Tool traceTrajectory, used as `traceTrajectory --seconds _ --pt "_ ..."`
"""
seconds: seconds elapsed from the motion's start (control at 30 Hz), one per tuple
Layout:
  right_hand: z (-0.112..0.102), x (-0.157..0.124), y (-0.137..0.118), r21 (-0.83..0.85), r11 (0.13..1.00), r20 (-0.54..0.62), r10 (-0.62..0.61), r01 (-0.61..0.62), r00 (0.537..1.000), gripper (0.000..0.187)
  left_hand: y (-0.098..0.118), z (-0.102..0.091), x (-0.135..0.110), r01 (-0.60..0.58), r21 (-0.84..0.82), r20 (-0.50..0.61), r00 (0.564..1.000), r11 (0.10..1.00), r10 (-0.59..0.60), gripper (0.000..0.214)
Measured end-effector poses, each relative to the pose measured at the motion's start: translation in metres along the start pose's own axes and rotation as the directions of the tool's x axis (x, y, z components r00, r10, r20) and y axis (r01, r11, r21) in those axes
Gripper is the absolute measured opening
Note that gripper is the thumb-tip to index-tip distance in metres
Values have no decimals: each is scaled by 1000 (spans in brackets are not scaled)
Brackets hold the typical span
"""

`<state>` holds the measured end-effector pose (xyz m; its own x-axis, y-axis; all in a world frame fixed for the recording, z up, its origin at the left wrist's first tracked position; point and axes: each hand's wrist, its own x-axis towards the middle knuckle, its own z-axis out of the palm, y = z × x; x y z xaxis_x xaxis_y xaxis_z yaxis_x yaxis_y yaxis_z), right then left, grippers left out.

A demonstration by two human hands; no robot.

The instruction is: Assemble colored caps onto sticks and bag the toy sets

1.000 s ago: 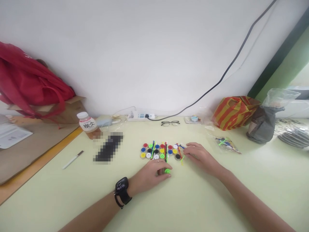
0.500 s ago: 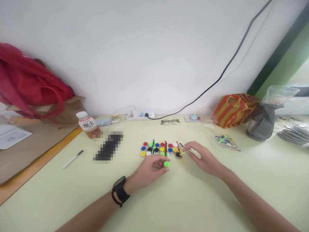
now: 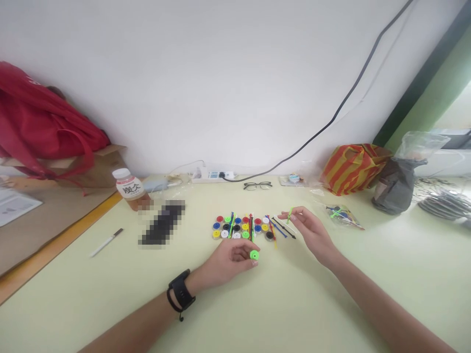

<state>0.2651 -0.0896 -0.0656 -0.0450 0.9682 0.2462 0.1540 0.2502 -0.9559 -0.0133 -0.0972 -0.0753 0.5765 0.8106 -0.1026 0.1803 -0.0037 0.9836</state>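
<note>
My left hand (image 3: 230,262), with a black watch on its wrist, pinches a small green wheel (image 3: 254,255) just above the table. My right hand (image 3: 309,229) is raised a little and pinches a thin green stick (image 3: 290,214) upright between its fingertips. Behind both hands lies a cluster of small coloured wheels (image 3: 239,228) in red, blue, yellow, green, white and black, with several thin coloured sticks (image 3: 280,228) lying across and beside them on the pale green table (image 3: 279,294).
A drink bottle (image 3: 127,188), a pen (image 3: 103,243), a dark blurred object (image 3: 162,223), glasses (image 3: 258,185) and a power strip (image 3: 213,175) lie further back. A clear bag of parts (image 3: 344,216), a striped bag (image 3: 351,167) and a grey bag (image 3: 395,186) stand at the right.
My right hand has lifted a green stick off the table and raised it. My left hand has picked up the green wheel and holds it slightly nearer to me.
</note>
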Motion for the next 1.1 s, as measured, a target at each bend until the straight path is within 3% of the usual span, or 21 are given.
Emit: traceTrajectory --seconds 0.2,0.47,0.57,0.73,1.1 --pt "8 -7 -10 23 999 34 26 -27 999 24 0 -2 1 -14 -49 -42 999 999 12 38" --pt "44 -32 -24 31 999 291 -34 26 956 11 -2 -2 4 -128 -123 -58 991 984 122 42" --pt "53 -38 -22 -31 999 343 -27 40 939 7 5 2 2 -205 -34 -52 978 978 203 36" --pt "57 -40 -21 -124 982 352 -88 140 932 6 14 6 -3 -266 256 -70 954 930 292 22" --pt "52 -41 -16 -224 926 365 -208 303 907 7 9 2 -9 -456 587 24 836 669 549 20"
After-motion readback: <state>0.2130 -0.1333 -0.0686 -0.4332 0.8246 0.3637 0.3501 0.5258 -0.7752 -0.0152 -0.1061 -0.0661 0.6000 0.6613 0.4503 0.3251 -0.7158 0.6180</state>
